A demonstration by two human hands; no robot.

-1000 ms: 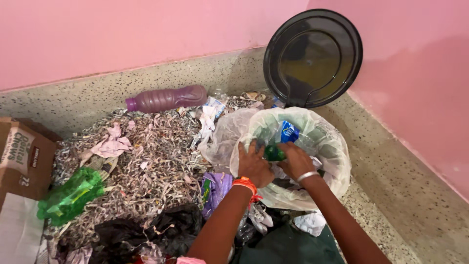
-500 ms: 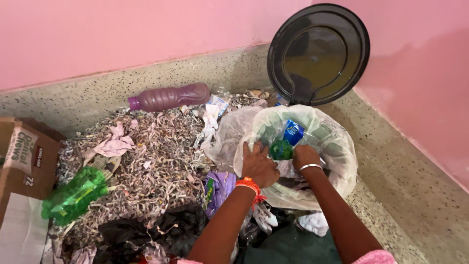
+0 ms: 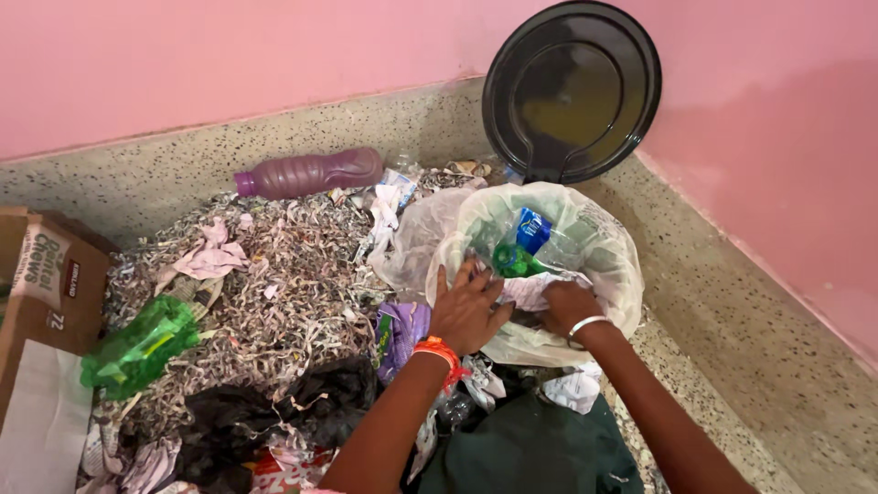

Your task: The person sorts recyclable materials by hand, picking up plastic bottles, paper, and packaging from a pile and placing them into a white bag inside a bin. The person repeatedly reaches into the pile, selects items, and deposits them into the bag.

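One white bag-lined bin (image 3: pixel 611 265) holds one green bottle (image 3: pixel 514 260), just beyond both hands' fingertips; left hand (image 3: pixel 468 311) rests flat on its rim, fingers spread; right hand (image 3: pixel 567 306) curls inside, grip unclear; one purple bottle (image 3: pixel 311 172) lies well apart.

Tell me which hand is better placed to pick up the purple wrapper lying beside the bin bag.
Left. The left hand rests on the bag's near rim, next to the purple wrapper; the right hand is inside the bag, farther away.
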